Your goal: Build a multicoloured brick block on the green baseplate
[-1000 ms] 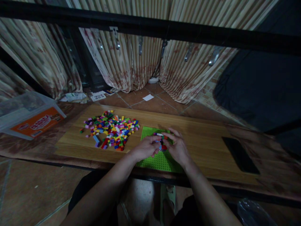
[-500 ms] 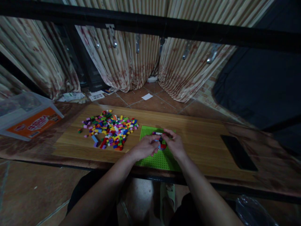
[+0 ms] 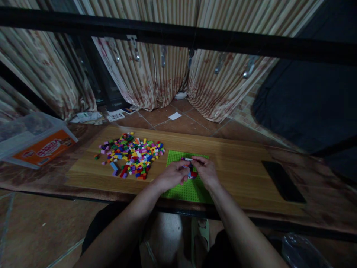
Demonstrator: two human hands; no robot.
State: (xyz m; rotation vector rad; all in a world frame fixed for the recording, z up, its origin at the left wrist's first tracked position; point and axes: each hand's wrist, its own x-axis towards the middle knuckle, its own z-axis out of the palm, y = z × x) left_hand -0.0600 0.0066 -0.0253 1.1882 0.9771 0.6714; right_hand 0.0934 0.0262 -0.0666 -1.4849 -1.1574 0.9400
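A green studded baseplate [image 3: 190,189] lies on the wooden tabletop [image 3: 240,167] in front of me. On it stands a small cluster of coloured bricks [image 3: 190,172], with red, white and purple parts showing. My left hand [image 3: 172,175] is curled with its fingertips pinched against the left side of that cluster. My right hand [image 3: 206,172] is curled round its right side, fingers bent over the top. What each fingertip grips is hidden. A loose pile of small coloured bricks [image 3: 131,153] is spread on the wood to the left of the baseplate.
A clear plastic box with an orange label [image 3: 33,141] sits at the far left. A black phone [image 3: 282,181] lies flat on the right of the table. Striped curtains [image 3: 156,74] and a black bar [image 3: 178,35] stand behind; tiled floor lies beyond.
My right hand's fingers have drawn in from a looser spread to a tighter curl over the brick cluster. The left hand has stayed where it was; the view shifted slightly.
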